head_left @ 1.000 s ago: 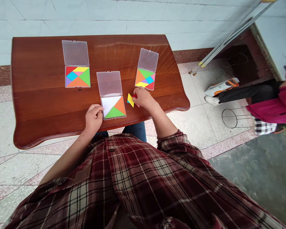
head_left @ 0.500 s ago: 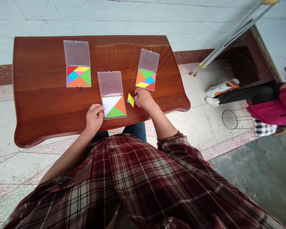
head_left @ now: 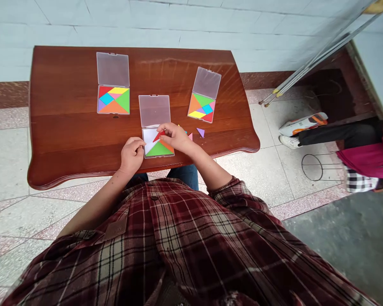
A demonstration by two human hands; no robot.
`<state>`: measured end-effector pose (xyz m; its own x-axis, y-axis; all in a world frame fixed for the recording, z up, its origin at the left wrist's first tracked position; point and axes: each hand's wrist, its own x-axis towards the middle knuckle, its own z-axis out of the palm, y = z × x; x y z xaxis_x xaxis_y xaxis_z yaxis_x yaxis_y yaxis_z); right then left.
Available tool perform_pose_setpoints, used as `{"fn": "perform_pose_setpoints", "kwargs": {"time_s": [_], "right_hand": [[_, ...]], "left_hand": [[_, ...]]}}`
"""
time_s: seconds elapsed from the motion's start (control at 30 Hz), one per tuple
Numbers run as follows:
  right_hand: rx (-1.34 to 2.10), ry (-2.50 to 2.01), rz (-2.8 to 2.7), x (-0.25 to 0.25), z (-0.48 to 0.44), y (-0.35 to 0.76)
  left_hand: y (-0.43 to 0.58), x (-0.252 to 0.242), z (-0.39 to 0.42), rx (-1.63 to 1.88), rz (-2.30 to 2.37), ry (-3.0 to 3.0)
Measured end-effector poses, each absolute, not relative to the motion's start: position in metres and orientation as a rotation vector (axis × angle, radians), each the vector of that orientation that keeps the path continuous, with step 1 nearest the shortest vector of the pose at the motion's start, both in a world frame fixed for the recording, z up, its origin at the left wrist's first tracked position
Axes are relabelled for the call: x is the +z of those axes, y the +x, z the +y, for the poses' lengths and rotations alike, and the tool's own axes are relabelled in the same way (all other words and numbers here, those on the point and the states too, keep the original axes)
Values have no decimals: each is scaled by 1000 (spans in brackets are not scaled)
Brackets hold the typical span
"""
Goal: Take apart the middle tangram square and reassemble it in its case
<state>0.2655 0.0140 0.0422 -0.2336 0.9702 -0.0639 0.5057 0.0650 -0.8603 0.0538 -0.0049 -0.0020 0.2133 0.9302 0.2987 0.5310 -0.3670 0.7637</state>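
Note:
My right hand (head_left: 175, 138) pinches a red tangram triangle (head_left: 158, 136) over the middle tangram case (head_left: 158, 156). In that open case lie a green triangle (head_left: 159, 149) and an orange triangle (head_left: 168, 146), partly under my hand; a white area shows at the upper left. My left hand (head_left: 132, 155) is closed, its thumb and fingertips gripping the case's left edge. Right of the case, a purple triangle (head_left: 201, 132) lies on the table, and a pink piece (head_left: 190, 136) peeks out beside my right hand. Bits of yellow and blue pieces are mostly hidden behind that hand.
Two open cases with filled tangrams, the left one (head_left: 114, 100) and the right one (head_left: 201, 108), stand farther back on the wooden table (head_left: 67, 127). Crutches (head_left: 301, 68) lean at the wall. A seated person's leg (head_left: 332, 129) and a wire-framed stool (head_left: 312, 167) are at the right.
My right hand has come left from the loose pieces to above the middle case, now with the red triangle. The purple triangle has come into view. My left hand stays at the case's edge.

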Motion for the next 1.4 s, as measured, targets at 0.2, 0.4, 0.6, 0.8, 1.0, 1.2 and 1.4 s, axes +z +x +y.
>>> {"fn": "perform_pose_setpoints", "kwargs": {"time_s": [0.2,0.4,0.6,0.8,1.0,1.2,1.4], "right_hand": [[1257,-1420,-1725,39,29,249],[1124,-1582,-2004,52,59,241],[936,-1655,-2201,52,63,229],[776,-1577,-2224,47,54,229],[702,-1597,-2418,47,34,241],[611,-1677,-2502,41,30,236],[559,-1730,-2496,44,34,230]], "left_hand": [[55,-3,-5,1041,1326,1967],[56,-3,-6,1073,1310,1977],[56,-5,-7,1075,1290,1975],[56,-6,-6,1092,1278,1986],[57,-6,-7,1136,1261,1991],[56,-8,-6,1140,1260,1995],[56,-8,-6,1092,1286,1989]]}}
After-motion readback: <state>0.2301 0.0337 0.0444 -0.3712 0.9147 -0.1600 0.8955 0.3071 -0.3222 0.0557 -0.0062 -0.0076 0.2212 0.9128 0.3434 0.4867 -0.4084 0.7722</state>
